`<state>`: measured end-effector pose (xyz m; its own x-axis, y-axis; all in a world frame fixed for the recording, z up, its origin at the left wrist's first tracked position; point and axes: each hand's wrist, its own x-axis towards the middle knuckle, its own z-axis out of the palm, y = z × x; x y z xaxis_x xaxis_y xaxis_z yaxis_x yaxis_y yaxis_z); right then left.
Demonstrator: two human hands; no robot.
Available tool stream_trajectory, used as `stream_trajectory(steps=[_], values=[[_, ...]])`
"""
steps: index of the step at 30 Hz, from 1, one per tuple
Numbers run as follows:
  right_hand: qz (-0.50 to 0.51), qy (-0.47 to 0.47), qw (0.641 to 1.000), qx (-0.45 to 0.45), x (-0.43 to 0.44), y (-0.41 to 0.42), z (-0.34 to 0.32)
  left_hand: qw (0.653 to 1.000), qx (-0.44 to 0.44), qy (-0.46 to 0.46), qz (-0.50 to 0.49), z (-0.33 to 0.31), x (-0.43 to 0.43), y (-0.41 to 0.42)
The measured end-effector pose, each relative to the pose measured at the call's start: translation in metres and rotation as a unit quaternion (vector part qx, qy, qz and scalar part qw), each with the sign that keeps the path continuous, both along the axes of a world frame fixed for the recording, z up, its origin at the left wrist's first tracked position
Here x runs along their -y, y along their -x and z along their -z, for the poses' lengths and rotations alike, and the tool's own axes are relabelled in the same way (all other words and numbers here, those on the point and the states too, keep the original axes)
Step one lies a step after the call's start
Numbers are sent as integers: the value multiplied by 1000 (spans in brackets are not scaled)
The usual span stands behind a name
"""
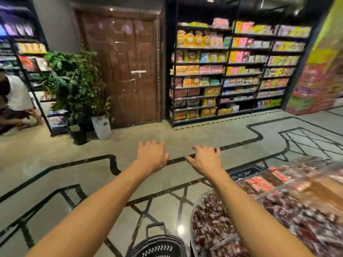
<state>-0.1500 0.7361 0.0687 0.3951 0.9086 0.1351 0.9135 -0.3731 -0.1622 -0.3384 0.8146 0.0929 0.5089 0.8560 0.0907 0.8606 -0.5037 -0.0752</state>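
Note:
Both my arms stretch forward over a shop floor. My left hand [152,155] is held out palm down with relaxed, slightly spread fingers and holds nothing. My right hand [205,158] is beside it, also palm down, fingers loosely spread and empty. Neither hand touches anything. Below my arms, a black shopping basket [157,246] with an upright handle stands on the floor at the bottom edge.
A clear-walled bin display of wrapped red sweets [259,216] fills the lower right, with a second black basket [245,172] behind it. Snack shelves [232,71] line the far wall beside a brown door [126,67]. Potted plants [79,86] and a crouching person [16,101] are at left.

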Motion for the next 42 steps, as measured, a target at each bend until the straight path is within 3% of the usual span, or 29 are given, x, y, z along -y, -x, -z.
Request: stream_trajectory(steps=[9,21,33,42], values=[[199,-1,980,11,122,-34,-13,981,-29,-16,189,-16,60,-96],[425,-27,905,6,400,-47,-28,887,41,-52,456,-18,281,-195],[540,-37,841,8,682,-36,-4,813,46,-7,580,10,558,-239],[607,-24,794,-20,814,-32,37,775,13,26,631,40,701,-257]])
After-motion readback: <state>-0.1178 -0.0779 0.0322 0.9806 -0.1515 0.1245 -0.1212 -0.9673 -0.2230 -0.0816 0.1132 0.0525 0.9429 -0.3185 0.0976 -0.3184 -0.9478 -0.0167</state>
